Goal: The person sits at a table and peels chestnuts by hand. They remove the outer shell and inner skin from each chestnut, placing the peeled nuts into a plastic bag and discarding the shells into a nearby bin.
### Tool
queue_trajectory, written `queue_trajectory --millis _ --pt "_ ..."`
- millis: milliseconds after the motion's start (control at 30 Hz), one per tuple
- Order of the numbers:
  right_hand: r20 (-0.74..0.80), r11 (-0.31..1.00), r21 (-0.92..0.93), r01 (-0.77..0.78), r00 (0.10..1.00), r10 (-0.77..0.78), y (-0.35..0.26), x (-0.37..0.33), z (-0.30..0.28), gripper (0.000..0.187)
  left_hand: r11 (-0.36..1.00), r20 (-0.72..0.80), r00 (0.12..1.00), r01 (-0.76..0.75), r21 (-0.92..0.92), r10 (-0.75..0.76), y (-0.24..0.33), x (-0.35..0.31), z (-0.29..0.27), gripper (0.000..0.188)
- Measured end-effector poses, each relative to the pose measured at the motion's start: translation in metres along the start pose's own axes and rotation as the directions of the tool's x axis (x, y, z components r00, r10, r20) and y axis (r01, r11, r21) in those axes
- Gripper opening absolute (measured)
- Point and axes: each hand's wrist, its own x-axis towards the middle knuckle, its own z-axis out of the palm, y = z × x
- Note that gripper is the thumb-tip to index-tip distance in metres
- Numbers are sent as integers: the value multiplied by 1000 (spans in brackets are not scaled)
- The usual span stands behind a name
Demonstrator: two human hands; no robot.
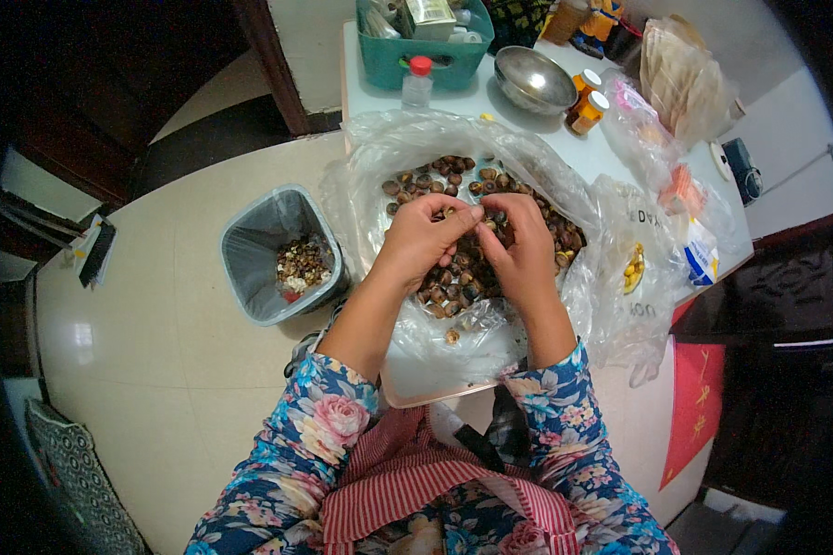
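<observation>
Brown chestnuts (453,289) lie heaped in an opened clear plastic bag (379,139) spread on the table. Over the heap, my left hand (421,239) is closed in a pinch, its thumb and fingertips meeting those of my right hand (523,245). The right one is curled in a pinch too. Whatever sits between the fingertips is small and hidden by them. Several yellow peeled chestnuts (633,268) lie in another clear bag (620,319) to the right. One pale piece (452,337) rests on the plastic near my side.
A lined waste bin (241,301) with shells stands on the floor at left. Along the table's far side are a green basket (384,65), a red-capped bottle (417,88), a metal bowl (528,79) and two white-lidded jars (585,116). A red cloth or paper (692,407) hangs at right.
</observation>
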Motion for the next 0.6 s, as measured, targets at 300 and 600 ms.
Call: queue_trajectory --millis 300,600 --pt "75 854 429 -294 954 291 9 -14 -6 27 1000 13 1000 -14 14 14 -1 -3 7 19" --pt "127 798 512 -319 947 296 19 -20 -2 24 980 36 991 -132 147 128 -4 -8 18 20"
